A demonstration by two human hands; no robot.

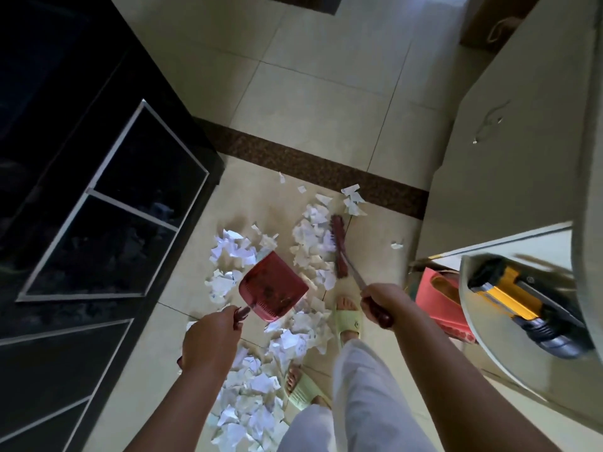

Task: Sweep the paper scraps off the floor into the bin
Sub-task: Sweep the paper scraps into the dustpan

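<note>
White paper scraps (310,238) lie scattered over the beige tiled floor (313,93) in several heaps, from the dark tile band down to my feet. My left hand (210,342) grips the handle of a red dustpan (272,288), which is tilted with its mouth toward the scraps at the left. My right hand (380,303) is closed on the dark red handle of a broom (337,247). The broom's red brush head rests on the floor against the right-hand heap. No bin is in view.
A black cabinet (98,207) with glass doors stands along the left. A pale cabinet (509,141) fills the right, with a round glass table (483,324) carrying a yellow tool (509,293) and a red stool (440,305) below. My feet wear green slippers (349,321).
</note>
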